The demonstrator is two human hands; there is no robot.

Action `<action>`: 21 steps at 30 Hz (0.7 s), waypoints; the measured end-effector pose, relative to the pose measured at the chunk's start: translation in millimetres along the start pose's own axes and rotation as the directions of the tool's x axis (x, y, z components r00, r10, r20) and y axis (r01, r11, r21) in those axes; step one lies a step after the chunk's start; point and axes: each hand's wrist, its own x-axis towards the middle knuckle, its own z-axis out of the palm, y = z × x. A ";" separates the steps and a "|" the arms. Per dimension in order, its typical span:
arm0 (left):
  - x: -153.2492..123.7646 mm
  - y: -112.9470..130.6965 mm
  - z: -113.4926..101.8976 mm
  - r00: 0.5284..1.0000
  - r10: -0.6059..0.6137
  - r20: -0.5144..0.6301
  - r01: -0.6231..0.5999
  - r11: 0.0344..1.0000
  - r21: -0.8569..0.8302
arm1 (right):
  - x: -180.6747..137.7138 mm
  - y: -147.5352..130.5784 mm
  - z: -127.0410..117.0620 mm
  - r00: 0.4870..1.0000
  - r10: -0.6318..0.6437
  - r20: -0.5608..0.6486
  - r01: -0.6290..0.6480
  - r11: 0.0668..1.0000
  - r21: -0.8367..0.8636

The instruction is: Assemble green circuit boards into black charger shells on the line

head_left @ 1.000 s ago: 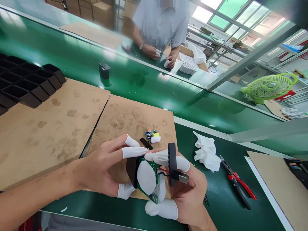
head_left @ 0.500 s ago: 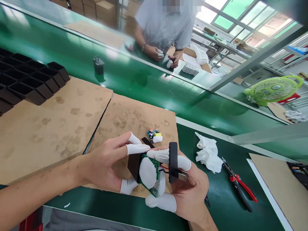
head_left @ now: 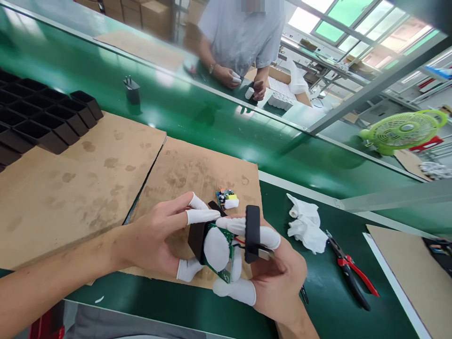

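Holding a black housing [head_left: 195, 241], the left hand [head_left: 151, 235] has two fingers along its top and the thumb beneath, parted by the housing's depth. The right hand [head_left: 282, 275] has its fingers drawn in around a green circuit board [head_left: 225, 277] at the housing's open end, forefinger at the upper edge and thumb below; whether the thumb actually presses on the board is hard to tell from this angle. White finger cots [head_left: 236, 292] cover the working fingers of both hands.

The board projects from the housing and bears a white pad [head_left: 216, 249] on its visible face. Red and black wires [head_left: 240, 241] run from it to a black plug cap [head_left: 252, 233], which stands apart from the housing against the right hand's fingers, prongs pointing right.

The assembly is held above the near right corner of a cardboard sheet [head_left: 197, 162], close to the near edge of the tabletop [head_left: 165, 301]. Behind it, toward the sheet's right edge, lie a populated circuit board [head_left: 226, 199] and a black strip [head_left: 215, 206], the latter partly hidden. Right of that edge, on the tabletop, are crumpled white material [head_left: 307, 228] and red-and-black pliers [head_left: 348, 269], jaws pointing toward the far edge.
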 end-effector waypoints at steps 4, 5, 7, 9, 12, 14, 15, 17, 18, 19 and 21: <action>0.9 0.9 -2.0 0.999 -0.040 0.007 0.040 0.999 0.007 | -2.1 -0.2 -8.1 0.991 -0.040 -0.124 0.049 0.996 0.070; 1.1 1.4 -2.5 0.999 -0.040 0.004 0.040 0.999 0.010 | -1.7 -0.6 -10.0 0.990 -0.037 -0.137 0.049 0.995 0.087; 1.5 2.8 -2.7 0.999 -0.042 -0.010 0.042 0.999 0.008 | -0.8 -1.2 -12.3 0.993 -0.019 -0.120 0.034 0.992 0.123; 1.5 4.1 -2.1 0.999 -0.047 -0.016 0.047 0.999 -0.005 | -1.0 -1.2 -11.8 0.998 0.014 -0.063 -0.004 0.988 0.152; 0.6 4.6 -0.5 0.999 -0.048 -0.006 0.048 0.999 -0.005 | -2.0 -0.8 -6.7 0.999 0.047 0.013 -0.048 0.984 0.171; -0.4 3.7 0.5 0.999 -0.045 0.000 0.045 0.999 -0.005 | -1.6 -1.1 -2.5 0.998 0.055 0.032 -0.059 0.983 0.171; -0.8 3.2 0.9 0.999 -0.042 0.005 0.042 0.999 -0.008 | -1.0 -1.5 -0.8 0.998 0.054 0.029 -0.058 0.985 0.164; -1.0 2.4 1.3 0.999 -0.035 0.005 0.035 0.999 -0.010 | 0.0 -2.4 1.5 0.998 0.058 0.013 -0.059 0.990 0.125; -0.7 2.3 1.3 1.000 -0.029 0.009 0.029 1.000 -0.006 | 0.2 -2.7 2.0 0.998 0.059 0.005 -0.059 0.993 0.099; -0.1 2.4 1.1 1.000 -0.022 0.012 0.022 1.000 0.000 | 0.0 -2.9 2.2 0.998 0.058 0.001 -0.058 0.995 0.075; 1.4 3.0 0.6 1.000 -0.006 0.013 0.006 1.000 0.005 | -1.5 -2.6 1.8 0.998 0.056 -0.004 -0.056 0.998 0.034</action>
